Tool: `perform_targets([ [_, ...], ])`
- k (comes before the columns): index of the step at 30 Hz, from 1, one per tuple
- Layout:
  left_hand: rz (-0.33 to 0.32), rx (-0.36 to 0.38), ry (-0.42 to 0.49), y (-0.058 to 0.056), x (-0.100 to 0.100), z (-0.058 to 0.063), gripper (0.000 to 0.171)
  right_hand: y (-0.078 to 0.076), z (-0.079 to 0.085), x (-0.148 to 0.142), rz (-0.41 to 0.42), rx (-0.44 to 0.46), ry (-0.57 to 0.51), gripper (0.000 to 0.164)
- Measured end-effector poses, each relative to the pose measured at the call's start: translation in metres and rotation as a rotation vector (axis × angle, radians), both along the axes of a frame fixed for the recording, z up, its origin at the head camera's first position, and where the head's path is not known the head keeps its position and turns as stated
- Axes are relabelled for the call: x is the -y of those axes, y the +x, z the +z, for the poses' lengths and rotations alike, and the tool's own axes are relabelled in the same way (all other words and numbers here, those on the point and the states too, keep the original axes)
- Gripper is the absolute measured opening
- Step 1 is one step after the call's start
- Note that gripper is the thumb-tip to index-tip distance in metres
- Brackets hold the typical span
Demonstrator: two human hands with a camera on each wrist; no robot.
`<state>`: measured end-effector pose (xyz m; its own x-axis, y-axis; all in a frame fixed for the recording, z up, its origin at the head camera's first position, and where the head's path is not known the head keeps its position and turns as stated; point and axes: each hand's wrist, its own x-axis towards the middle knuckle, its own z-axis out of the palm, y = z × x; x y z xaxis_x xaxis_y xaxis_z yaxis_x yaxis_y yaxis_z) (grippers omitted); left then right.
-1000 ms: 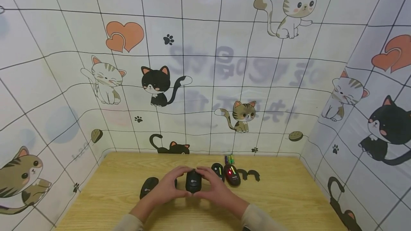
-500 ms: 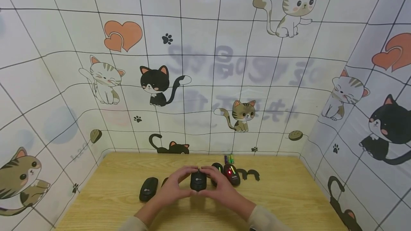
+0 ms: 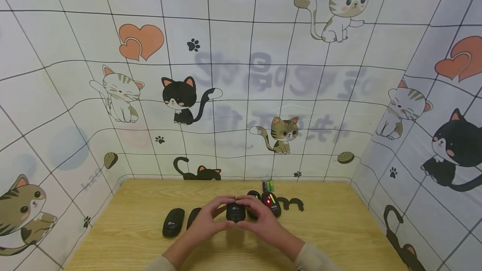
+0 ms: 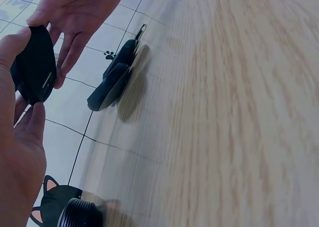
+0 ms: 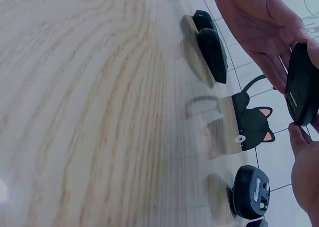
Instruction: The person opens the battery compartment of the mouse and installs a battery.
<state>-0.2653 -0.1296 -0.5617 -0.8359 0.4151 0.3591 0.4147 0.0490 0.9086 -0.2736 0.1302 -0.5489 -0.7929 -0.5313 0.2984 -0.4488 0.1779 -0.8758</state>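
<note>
A black computer mouse with a small pale logo is held above the table between both hands, its underside apart from the wood in the left wrist view. My left hand pinches its left side, thumb at the near end and fingers at the far end. My right hand grips the right side the same way. The thumbs nearly meet at the near end. In the right wrist view, the edge of the held mouse shows between fingers and thumbs of both hands.
Two black mice lie to the left, one whole mouse and one partly hidden mouse. Beyond my right hand are an uncovered mouse and a red-lit dark mouse. Batteries and two arched dark pieces lie near them.
Both hands have carried the mouse a little to the right, and it looks shorter from above, as if tilted. The second black mouse on the left has come into view.
</note>
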Motion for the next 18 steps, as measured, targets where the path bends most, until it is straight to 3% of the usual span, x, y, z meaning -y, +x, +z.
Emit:
perform_targets([
  [8,0.078,-0.022,0.009,0.001,-0.008,0.000,0.049,0.000,0.004,-0.006,0.040,-0.012,-0.020,0.050],
  [18,0.141,-0.059,0.001,0.001,-0.016,0.001,0.043,0.004,0.010,-0.008,-0.008,-0.060,0.005,0.044],
])
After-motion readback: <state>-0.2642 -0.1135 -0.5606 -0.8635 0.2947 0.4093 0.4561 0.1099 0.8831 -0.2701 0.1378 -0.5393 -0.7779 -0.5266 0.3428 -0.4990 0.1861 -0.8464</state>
